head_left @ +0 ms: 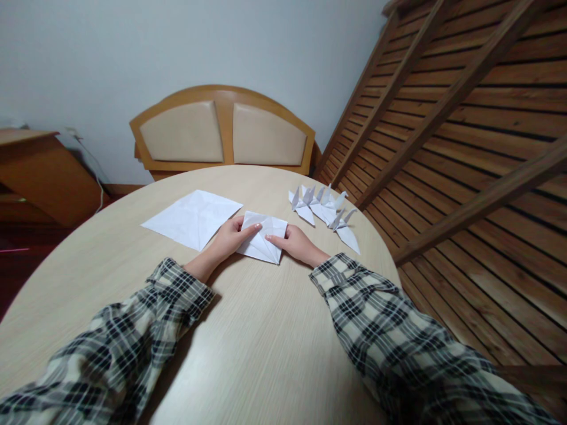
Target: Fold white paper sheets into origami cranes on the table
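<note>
Between my two hands is a small folded sheet of white paper [264, 248], with crease lines across its face. My left hand [229, 241] grips its left edge, thumb on top and fingers underneath. On the opposite edge my right hand [302, 243] pinches it the same way, its fingers mostly hidden behind the paper. A larger creased white paper sheet [190, 218] lies flat to the left of my left hand. Several folded white paper cranes [323, 206] stand grouped beyond my right hand, with one crane [346, 233] nearer to me than the others.
Everything rests on a round pale wooden table [248, 330]. Behind it stands a wooden headboard with cream panels [183, 133]. Slatted wooden boards [465, 147] slant up close along the right side. A brown wooden cabinet [39, 171] is at the far left.
</note>
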Available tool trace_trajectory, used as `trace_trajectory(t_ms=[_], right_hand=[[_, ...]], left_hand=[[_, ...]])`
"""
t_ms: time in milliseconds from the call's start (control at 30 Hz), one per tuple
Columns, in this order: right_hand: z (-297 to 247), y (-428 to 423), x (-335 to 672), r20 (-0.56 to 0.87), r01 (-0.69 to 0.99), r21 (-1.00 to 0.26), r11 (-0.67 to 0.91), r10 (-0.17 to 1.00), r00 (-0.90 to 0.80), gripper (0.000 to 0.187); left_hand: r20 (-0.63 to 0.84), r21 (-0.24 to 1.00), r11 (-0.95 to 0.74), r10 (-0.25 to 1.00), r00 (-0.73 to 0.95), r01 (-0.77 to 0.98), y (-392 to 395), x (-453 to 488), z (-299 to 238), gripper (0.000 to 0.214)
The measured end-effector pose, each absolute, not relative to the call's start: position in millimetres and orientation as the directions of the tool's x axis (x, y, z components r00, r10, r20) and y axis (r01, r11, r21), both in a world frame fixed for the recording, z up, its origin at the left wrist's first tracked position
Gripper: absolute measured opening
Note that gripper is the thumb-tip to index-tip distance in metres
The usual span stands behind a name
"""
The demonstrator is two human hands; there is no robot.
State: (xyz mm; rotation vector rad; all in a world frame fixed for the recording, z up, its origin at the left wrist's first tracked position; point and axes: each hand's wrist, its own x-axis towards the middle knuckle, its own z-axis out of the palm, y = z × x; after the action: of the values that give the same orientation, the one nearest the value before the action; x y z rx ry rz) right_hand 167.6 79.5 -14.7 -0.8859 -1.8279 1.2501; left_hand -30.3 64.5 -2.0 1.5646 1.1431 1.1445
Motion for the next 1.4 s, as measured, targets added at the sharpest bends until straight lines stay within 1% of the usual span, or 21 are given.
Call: trace_trajectory(t_ms=[133,233,367,500,600,700,800,900,1033,1133,1400], right_hand=[[-13.6,79.1,164.9,0.186,0.098,-0.961,0.260,0.864,-0.468,0.032],[-11.5,76.7,161.7,0.149,0.080,-0.974,0.214,0.861,-0.486,0.031],[-9.1,69.9,158.0,0.052,0.152,-0.977,0.149,0.860,-0.508,0.027],[-6.7,64.4,156.3,-0.025,0.190,-0.978,0.089,0.850,-0.527,0.021],[-5.3,63.8,155.6,-0.021,0.154,-0.986,0.070,0.852,-0.524,0.018],[-5.3,65.2,155.7,-0.013,0.138,-0.988,0.071,0.851,-0.525,0.020],[-6.3,66.8,157.1,0.010,0.192,-0.973,0.130,0.851,-0.525,0.022],[-7.5,67.9,158.9,0.039,0.271,-0.940,0.206,0.856,-0.516,0.028],[-8.4,68.9,160.0,0.016,0.315,-0.927,0.203,0.861,-0.509,0.034],[-7.5,69.7,160.7,0.014,0.283,-0.940,0.193,0.848,-0.530,0.029],[-1.3,70.2,166.1,-0.040,0.192,-0.975,0.111,0.763,-0.646,0.017]], left_hand=[[0.212,0.951,-0.236,0.968,0.132,0.202,64.6,-29.9,-2.6,0.029],[0.242,0.947,-0.258,0.965,0.105,0.190,65.5,-29.9,-3.9,0.027],[0.290,0.930,-0.293,0.956,0.047,0.222,66.0,-30.2,-4.5,0.026],[0.298,0.924,-0.300,0.953,0.045,0.238,65.3,-30.5,-3.9,0.026],[0.305,0.922,-0.305,0.952,0.040,0.237,65.1,-30.3,-3.6,0.025],[0.302,0.928,-0.304,0.952,0.044,0.216,65.8,-30.2,-4.2,0.025],[0.283,0.937,-0.288,0.957,0.055,0.195,66.9,-30.3,-5.4,0.027],[0.273,0.941,-0.279,0.960,0.057,0.192,67.4,-30.4,-6.0,0.028],[0.280,0.936,-0.283,0.959,0.048,0.207,67.3,-30.3,-5.4,0.026],[0.282,0.934,-0.284,0.959,0.041,0.218,67.3,-30.3,-5.0,0.026],[0.273,0.938,-0.271,0.962,0.022,0.215,69.0,-32.9,-8.0,0.028]])
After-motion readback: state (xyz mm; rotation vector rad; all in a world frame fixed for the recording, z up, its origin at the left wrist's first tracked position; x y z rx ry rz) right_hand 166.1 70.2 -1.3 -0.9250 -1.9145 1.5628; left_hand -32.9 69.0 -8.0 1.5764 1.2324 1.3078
